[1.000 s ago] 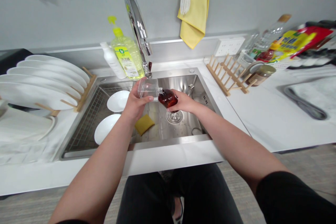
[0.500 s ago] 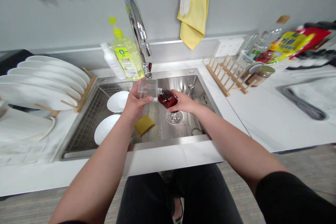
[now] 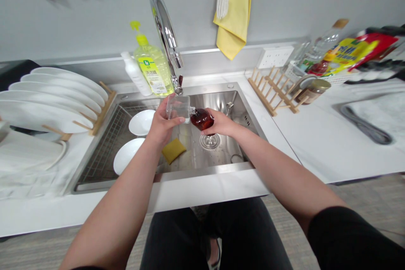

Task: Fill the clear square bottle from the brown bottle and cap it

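Over the steel sink [image 3: 205, 171], just under the faucet [image 3: 166, 29], we are gripping a clear square container [image 3: 179, 107] in our left hand [image 3: 162, 125], fingers wrapped around its sides. Our right hand [image 3: 222, 123] is clasping a small brown bottle [image 3: 202, 119], tipped so its neck is meeting the container. A yellow sponge [image 3: 173, 150] is lying in the basin below.

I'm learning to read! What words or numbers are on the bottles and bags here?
Nothing can be read.
Yellow soap bottle: label print too blurred.
Red and yellow bags: print too blurred.
Brown bottle and clear container: no label shows.
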A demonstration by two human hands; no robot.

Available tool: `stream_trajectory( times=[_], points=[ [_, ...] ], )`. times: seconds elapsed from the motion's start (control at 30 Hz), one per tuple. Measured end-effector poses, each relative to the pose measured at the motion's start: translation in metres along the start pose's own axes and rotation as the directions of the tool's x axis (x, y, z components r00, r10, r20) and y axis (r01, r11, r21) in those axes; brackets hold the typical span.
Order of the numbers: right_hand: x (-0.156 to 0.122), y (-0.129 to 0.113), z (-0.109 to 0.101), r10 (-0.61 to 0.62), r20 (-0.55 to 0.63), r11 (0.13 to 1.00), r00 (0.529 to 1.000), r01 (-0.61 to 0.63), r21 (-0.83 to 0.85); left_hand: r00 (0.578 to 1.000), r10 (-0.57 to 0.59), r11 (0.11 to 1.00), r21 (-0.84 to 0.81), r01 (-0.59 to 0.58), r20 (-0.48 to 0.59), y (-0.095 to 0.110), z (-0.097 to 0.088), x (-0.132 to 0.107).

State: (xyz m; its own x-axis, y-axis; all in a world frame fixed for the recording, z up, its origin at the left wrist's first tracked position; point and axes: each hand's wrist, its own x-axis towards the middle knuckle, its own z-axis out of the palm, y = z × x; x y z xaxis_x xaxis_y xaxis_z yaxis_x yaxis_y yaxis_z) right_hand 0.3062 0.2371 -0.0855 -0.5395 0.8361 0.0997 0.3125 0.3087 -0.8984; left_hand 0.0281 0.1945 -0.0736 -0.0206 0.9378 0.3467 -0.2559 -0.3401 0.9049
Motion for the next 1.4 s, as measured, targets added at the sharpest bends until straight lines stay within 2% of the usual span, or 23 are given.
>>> stream_trajectory(
  times=[0.37, 0.77, 1.07, 1.4],
  points=[
    [-0.0005, -0.0033, -0.0008, 0.006, -0.001, 1.0, 1.0, -0.006, -0.006, 1.0, -0.005, 0.999, 0.052, 0.005, 0.007, -0.004, -0.0062, 0.0006],
    [-0.0004, -0.0031, -0.0011, 0.012, 0.002, 1.0, 1.0, -0.012, -0.028, 1.0, -0.006, 0.999, 0.038, 0.006, -0.004, -0.0001, -0.0039, 0.0],
    [-0.001, -0.0021, -0.0015, 0.021, 0.0, 0.997, 1.0, -0.021, -0.078, 1.0, 0.001, 0.997, 0.071, -0.001, 0.01, 0.0015, -0.0057, -0.0008],
    [0.0006, 0.0027, -0.0012, 0.006, 0.019, 0.998, 1.0, -0.005, -0.064, 1.0, 0.009, 0.995, 0.103, -0.01, 0.011, 0.001, -0.0074, 0.0]
  ],
)
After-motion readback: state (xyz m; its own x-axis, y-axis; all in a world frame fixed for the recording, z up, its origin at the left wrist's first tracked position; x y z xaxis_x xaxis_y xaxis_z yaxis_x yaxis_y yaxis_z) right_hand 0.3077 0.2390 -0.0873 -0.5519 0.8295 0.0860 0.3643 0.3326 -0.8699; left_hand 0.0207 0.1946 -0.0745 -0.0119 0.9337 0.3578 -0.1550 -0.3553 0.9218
